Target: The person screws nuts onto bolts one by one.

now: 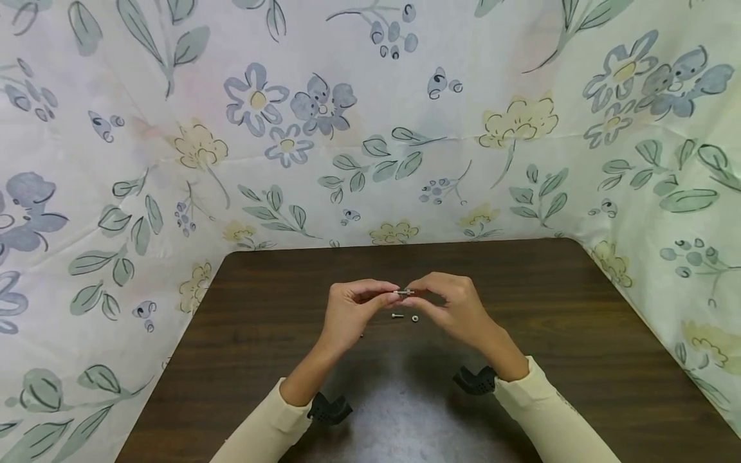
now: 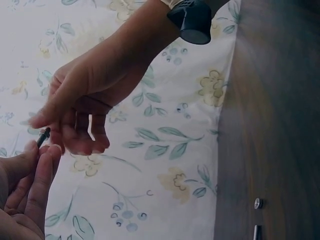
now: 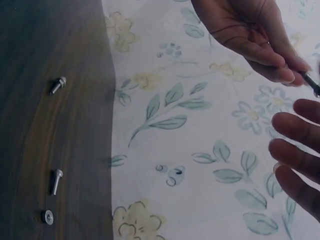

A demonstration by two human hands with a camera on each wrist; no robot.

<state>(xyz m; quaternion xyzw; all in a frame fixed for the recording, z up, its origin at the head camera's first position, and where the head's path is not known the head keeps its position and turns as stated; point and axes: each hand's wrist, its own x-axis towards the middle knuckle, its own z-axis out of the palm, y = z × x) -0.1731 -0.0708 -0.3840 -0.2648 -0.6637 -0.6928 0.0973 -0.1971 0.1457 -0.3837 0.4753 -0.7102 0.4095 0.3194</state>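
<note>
In the head view, my left hand pinches a small metal bolt between thumb and fingertips, held above the table. My right hand meets it from the other side, thumb and index finger at the bolt's far end. A small wider piece, like a nut, shows at that end in the left wrist view, partly covered by fingertips. The right thumb is blurred there. On the table below lie a loose bolt and a round nut or washer. Another bolt, with a wider piece on one end, lies apart from them.
The dark wooden table carries these small parts near its middle. Floral cloth hangs behind it and along both sides. Black wrist-worn devices sit at both cuffs, above the table's front part.
</note>
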